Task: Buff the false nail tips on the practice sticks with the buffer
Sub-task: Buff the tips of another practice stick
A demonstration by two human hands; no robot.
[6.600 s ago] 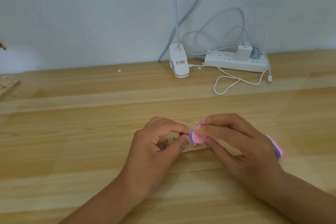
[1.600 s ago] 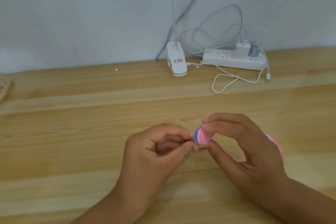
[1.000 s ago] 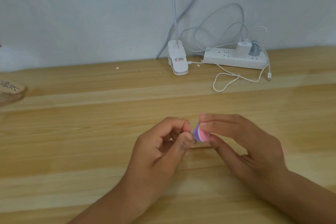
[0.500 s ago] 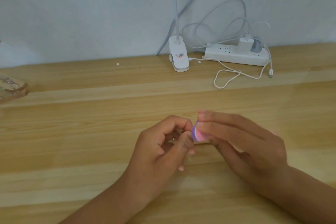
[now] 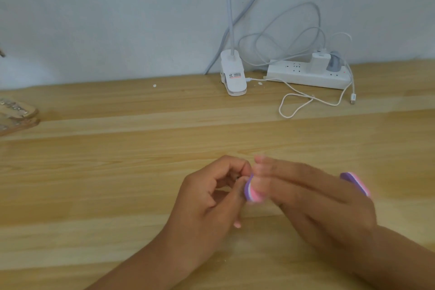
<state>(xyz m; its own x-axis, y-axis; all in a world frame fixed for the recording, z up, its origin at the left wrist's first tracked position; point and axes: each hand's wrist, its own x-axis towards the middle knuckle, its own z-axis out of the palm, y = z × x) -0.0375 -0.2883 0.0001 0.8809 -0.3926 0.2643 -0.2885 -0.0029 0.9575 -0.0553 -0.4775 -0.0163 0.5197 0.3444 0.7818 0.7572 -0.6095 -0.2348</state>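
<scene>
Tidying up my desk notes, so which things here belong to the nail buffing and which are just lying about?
In the job: buffer, gripped by the right hand; left hand, pinching a piece mostly hidden by its fingers.
Lying about: clip lamp base, power strip, white cable, flat objects at the table's left edge.

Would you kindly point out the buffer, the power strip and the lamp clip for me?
buffer (image 5: pixel 252 192): head view, on its rounded pink and purple end.
power strip (image 5: pixel 299 75): head view, on its white top face.
lamp clip (image 5: pixel 234 80): head view, on its labelled white body.
</scene>
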